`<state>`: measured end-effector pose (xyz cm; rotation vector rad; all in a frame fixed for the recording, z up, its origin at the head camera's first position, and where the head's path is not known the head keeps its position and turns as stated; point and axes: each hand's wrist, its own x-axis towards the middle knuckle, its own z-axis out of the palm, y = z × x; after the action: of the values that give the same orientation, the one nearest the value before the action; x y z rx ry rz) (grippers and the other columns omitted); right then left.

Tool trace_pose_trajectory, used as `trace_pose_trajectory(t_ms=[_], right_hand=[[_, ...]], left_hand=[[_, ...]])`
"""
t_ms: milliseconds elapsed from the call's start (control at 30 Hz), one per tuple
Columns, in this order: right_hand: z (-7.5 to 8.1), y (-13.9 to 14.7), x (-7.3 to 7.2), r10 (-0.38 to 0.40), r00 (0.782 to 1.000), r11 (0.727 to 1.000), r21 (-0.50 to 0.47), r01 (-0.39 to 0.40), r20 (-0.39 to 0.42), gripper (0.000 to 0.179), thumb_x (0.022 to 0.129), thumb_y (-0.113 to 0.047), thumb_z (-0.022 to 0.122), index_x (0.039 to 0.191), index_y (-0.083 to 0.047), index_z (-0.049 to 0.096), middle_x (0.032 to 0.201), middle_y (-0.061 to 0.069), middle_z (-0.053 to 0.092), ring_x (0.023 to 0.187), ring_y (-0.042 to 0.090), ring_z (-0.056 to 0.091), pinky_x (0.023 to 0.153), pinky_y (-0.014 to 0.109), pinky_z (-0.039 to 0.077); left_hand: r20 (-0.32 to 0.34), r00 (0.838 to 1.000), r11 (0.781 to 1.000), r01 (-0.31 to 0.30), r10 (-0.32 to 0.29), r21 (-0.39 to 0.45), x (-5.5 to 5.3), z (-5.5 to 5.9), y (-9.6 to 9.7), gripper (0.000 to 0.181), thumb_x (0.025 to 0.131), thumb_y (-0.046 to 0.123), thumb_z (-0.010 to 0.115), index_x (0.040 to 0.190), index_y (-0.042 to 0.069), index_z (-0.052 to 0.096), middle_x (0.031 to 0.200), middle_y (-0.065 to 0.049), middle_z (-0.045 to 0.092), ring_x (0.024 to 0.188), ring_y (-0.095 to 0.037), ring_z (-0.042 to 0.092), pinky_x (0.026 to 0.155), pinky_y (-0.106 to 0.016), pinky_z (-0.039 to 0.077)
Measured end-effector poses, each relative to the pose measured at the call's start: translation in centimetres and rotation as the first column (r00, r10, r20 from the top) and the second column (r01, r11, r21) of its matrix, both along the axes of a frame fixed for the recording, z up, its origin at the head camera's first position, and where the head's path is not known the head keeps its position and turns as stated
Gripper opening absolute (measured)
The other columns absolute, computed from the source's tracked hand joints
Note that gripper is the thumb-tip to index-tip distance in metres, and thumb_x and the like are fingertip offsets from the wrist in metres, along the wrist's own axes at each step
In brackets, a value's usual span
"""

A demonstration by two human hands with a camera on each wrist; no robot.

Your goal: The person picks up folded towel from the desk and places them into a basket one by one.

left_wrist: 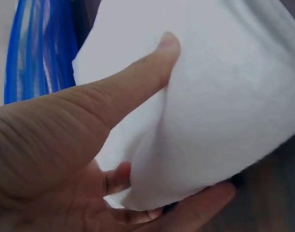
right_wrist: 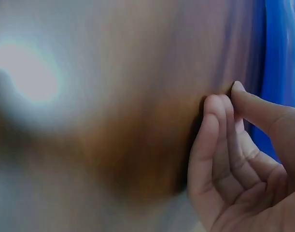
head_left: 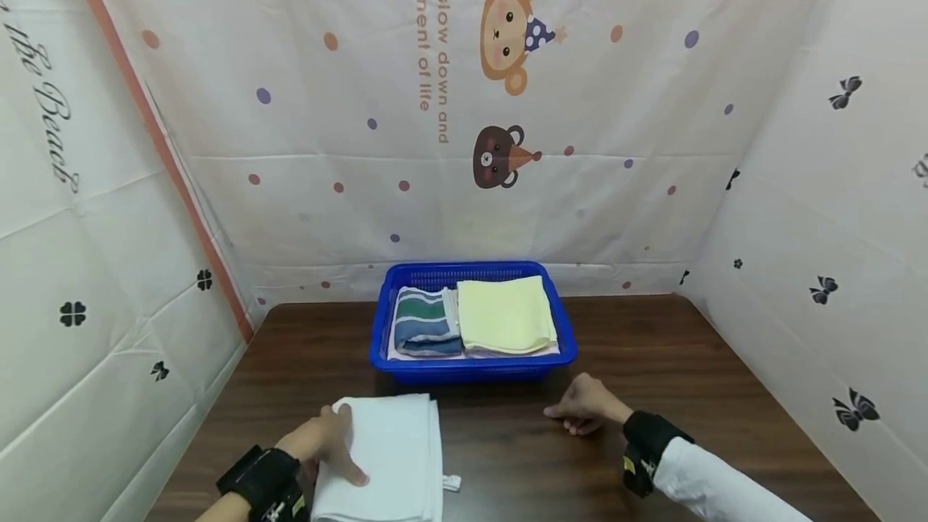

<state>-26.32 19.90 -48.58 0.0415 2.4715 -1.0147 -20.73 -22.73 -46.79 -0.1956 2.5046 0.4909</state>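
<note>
A folded white towel (head_left: 387,457) lies at the front left of the table, with a small white tag (head_left: 452,482) sticking out from its right side. My left hand (head_left: 329,441) grips its left edge. In the left wrist view the thumb lies on top of the towel (left_wrist: 224,92) and the other fingers are under it. Right of the towel, my right hand (head_left: 586,404) rests near the tabletop, holding nothing. The right wrist view shows the fingers of this hand (right_wrist: 244,159) loosely bent, the thumb close to the fingertips.
A blue plastic basket (head_left: 474,374) stands at the back middle of the dark wooden table (head_left: 312,345). Inside lie a folded striped towel (head_left: 424,319) and a folded yellow towel (head_left: 503,312), side by side on pale cloth. Printed white curtains (head_left: 435,208) hang behind and at both sides.
</note>
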Motion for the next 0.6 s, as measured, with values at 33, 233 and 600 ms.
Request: trace_pose_trajectory(t_ms=[33, 233, 600], right_hand=[[-0.4, -0.2, 0.4, 0.061, 0.998, 0.998, -0.004, -0.061, -0.017, 0.034, 0.089, -0.031, 0.08, 0.066, -0.008, 0.071, 0.058, 0.0, 0.064, 0.05, 0.009, 0.061, 0.051, 0.025, 0.056], [-0.2, -3.9, 3.7, 0.28, 0.948, 0.95, -0.1, -0.296, -0.148, 0.053, 0.097, -0.048, 0.066, 0.06, -0.01, 0.065, 0.052, -0.005, 0.059, 0.047, 0.008, 0.059, 0.045, 0.026, 0.052], [1.7, -7.7, 5.6, 0.325, 0.922, 0.945, 0.033, -0.326, -0.212, 0.029, 0.082, -0.026, 0.085, 0.07, -0.003, 0.071, 0.053, -0.004, 0.052, 0.049, 0.009, 0.045, 0.047, 0.021, 0.033]], left_hand=[[-0.017, 1.0, 1.0, 0.025, -0.025, -0.002, 0.4, 0.1, 0.6, 0.121, 0.061, 0.039, 0.1, 0.148, -0.011, 0.033, 0.134, -0.042, 0.038, 0.098, -0.047, 0.06, 0.059, -0.045, 0.063], [-0.079, 0.99, 0.993, 0.114, -0.115, -0.023, 1.3, 0.4, 5.1, 0.118, 0.064, 0.046, 0.097, 0.149, -0.009, 0.036, 0.14, -0.04, 0.041, 0.106, -0.048, 0.059, 0.07, -0.048, 0.062], [-0.153, 0.982, 0.819, -0.006, 0.114, 0.574, 2.9, -0.2, 9.0, 0.068, 0.087, 0.02, 0.08, 0.129, -0.008, 0.034, 0.119, -0.037, 0.052, 0.107, -0.045, 0.06, 0.09, -0.058, 0.054]])
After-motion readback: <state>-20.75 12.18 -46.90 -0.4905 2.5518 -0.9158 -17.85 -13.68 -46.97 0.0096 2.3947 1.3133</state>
